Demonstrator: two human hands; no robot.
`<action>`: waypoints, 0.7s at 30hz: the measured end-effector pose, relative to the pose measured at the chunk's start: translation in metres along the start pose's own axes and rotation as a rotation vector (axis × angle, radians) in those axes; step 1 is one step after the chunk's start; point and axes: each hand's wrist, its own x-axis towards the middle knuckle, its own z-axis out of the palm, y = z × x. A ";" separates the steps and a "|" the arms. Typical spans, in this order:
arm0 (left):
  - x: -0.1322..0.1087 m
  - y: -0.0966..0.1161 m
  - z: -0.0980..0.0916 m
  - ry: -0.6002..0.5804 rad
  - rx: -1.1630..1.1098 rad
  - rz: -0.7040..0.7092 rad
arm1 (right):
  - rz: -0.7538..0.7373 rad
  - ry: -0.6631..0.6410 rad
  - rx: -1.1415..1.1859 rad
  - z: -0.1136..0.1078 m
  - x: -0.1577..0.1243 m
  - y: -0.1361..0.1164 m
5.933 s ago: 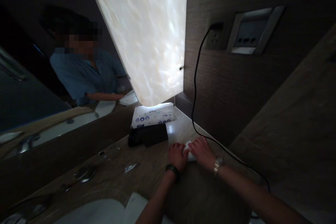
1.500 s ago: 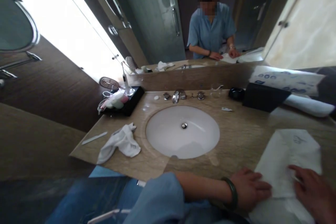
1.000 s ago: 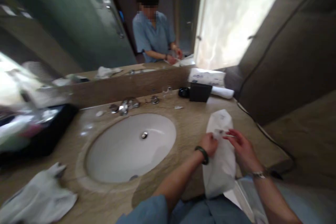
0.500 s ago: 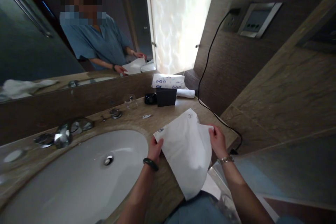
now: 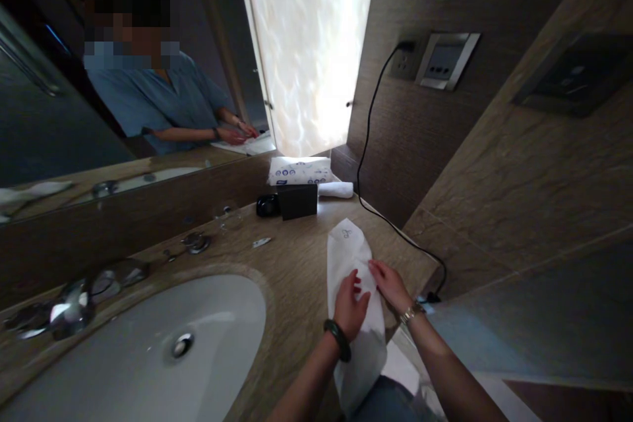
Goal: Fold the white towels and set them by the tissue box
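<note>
A white towel (image 5: 346,252) lies folded into a narrow strip on the brown stone counter (image 5: 291,277), its near end hanging over the front edge. My left hand (image 5: 350,306), with a dark bangle on the wrist, rests flat on the towel's middle, fingers stretched. My right hand (image 5: 391,285), with a watch on the wrist, lies flat on the towel's right edge, fingers extended.
A white sink (image 5: 148,349) with a chrome tap (image 5: 74,303) is at the left. A black tissue box (image 5: 297,200), a tissue pack (image 5: 299,171) and a rolled towel (image 5: 336,189) stand at the back. A black cable (image 5: 368,165) runs from the wall socket down the counter's right side.
The towel, held spread wide between both hands half a second ago, is now folded narrow and both hands lie flat on it. The view has swung slightly to the right.
</note>
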 end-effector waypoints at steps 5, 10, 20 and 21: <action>-0.041 -0.049 -0.045 -0.249 0.540 0.255 | -0.266 -0.068 -0.601 0.019 0.001 -0.011; -0.060 -0.060 -0.071 -0.584 0.657 0.281 | -0.476 -0.235 -0.717 0.013 -0.014 -0.015; 0.126 0.006 -0.067 -0.018 0.522 -0.091 | -0.112 -0.147 -0.090 -0.005 0.008 0.021; 0.136 0.005 -0.065 -0.013 0.570 -0.084 | -0.090 -0.068 -0.136 0.003 0.013 0.021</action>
